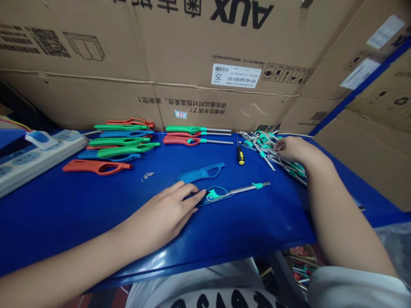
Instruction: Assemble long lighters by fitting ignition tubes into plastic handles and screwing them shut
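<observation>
My left hand (173, 207) presses its bent fingers on the handle end of an opened blue lighter shell (213, 200). Teal inner parts and a wire lie in that shell, and a metal lighter tube (245, 188) with a teal collar sticks out to the right. Just behind it lies the other blue shell half (202, 172), not touched. At the back right, my right hand (293, 150) has its fingers curled together at a pile of lighter tubes (265, 143) with teal parts and wires. What its fingertips grip is hidden.
A black-yellow screwdriver (239, 154) lies left of the pile. Small screws (147, 175) are scattered left of centre. Lighter casings (125, 145) are stacked back left, beside a power strip (41, 158). Two lighters with tubes (199, 134) lie against the cardboard wall (180, 85).
</observation>
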Demonstrator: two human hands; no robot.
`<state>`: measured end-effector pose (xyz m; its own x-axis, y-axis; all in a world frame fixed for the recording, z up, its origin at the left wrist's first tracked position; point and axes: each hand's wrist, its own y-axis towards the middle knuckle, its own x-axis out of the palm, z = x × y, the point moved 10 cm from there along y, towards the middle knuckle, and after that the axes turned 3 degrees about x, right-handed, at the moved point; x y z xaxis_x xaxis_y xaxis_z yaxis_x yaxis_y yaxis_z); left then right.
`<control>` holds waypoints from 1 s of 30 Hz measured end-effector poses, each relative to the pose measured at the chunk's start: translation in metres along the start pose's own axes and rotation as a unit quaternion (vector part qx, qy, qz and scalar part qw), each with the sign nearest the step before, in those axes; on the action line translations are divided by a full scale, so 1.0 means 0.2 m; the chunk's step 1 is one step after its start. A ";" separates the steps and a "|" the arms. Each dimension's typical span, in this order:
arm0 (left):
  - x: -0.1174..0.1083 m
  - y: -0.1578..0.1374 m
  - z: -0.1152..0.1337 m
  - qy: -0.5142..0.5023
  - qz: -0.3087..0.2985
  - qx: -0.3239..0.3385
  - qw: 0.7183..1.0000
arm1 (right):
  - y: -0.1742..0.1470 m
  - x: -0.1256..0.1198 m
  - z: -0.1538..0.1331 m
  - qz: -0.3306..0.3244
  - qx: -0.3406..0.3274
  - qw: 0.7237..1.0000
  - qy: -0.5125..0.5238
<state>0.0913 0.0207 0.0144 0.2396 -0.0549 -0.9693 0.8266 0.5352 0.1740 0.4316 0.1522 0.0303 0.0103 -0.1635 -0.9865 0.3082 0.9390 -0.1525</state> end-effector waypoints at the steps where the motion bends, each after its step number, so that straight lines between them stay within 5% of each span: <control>1: 0.00 0.00 0.00 -0.004 0.004 0.000 1.000 | 0.00 0.01 0.00 -0.010 -0.003 1.000 0.001; 7: 0.01 0.00 -0.02 -0.018 0.006 0.001 1.000 | -0.07 0.03 -0.03 -0.061 -0.054 0.997 0.016; 20: 0.00 0.00 -0.03 -0.037 0.017 -0.001 0.999 | -0.06 0.00 0.09 -0.048 -0.003 0.999 0.010; 30: 0.00 0.00 -0.03 -0.038 0.010 0.000 0.999 | -0.05 0.04 0.05 -0.067 -0.017 0.998 0.003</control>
<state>0.0888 0.0257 0.0131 0.2930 -0.1079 -0.9500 0.8210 0.5376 0.1922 0.4372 0.1390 0.0246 -0.0354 -0.2873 -0.9572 0.2747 0.9181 -0.2857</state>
